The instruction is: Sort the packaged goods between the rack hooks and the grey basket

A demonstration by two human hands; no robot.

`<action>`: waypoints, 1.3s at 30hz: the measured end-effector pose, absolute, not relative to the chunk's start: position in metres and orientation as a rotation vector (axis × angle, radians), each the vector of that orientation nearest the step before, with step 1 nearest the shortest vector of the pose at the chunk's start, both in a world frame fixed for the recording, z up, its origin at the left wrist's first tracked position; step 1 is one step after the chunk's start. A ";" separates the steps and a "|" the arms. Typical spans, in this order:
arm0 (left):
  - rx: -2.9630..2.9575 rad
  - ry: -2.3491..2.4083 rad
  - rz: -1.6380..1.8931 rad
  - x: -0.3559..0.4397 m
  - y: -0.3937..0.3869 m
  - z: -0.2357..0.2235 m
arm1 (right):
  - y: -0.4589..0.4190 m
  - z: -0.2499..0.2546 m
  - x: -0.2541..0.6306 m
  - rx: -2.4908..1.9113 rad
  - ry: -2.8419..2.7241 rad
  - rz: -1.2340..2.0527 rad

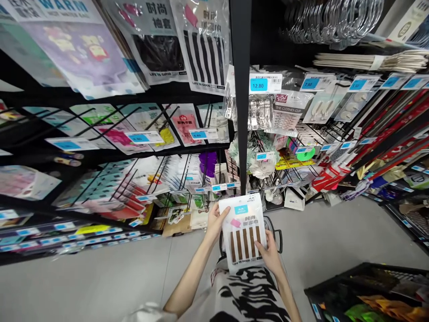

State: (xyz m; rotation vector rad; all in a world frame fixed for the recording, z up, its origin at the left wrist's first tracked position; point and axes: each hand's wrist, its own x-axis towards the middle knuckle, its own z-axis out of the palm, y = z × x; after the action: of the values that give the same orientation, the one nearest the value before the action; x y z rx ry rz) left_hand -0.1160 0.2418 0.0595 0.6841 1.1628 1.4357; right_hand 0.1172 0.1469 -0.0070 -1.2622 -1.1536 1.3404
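Observation:
Both my hands hold a flat packaged bath towel (244,219) in front of my body. Its white packet has a window showing brown and white stripes, with a blue label near the top. My left hand (216,222) grips the upper left edge, thumb on the front. At the lower right edge, my right hand (269,252) pinches the packet with its thumb over the striped window. Behind the packet, a dark-handled basket (279,240) is partly hidden. A similar packet with black and white stripes (205,53) hangs on the rack above.
Hooks ahead carry packaged gloves (185,123) and clothes clips (286,112), with price tags (264,83) in front. A black upright post (240,89) divides the racks. Metal hangers (331,22) hang at upper right. A black bin (365,286) stands on the grey floor (321,232).

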 end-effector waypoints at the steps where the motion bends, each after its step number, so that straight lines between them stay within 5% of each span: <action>1: 0.702 1.183 1.447 -0.117 0.244 0.063 | 0.147 -0.005 0.117 -1.266 -1.167 1.337; 39: 1.116 1.333 1.282 -0.114 0.228 0.062 | 0.205 0.048 0.078 -1.232 -0.973 1.112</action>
State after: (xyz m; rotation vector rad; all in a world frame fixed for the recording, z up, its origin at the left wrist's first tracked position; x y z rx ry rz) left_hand -0.1140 0.2276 0.0618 1.1156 1.3331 1.2823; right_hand 0.0782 0.2048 0.0480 -1.2319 -0.9732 1.1116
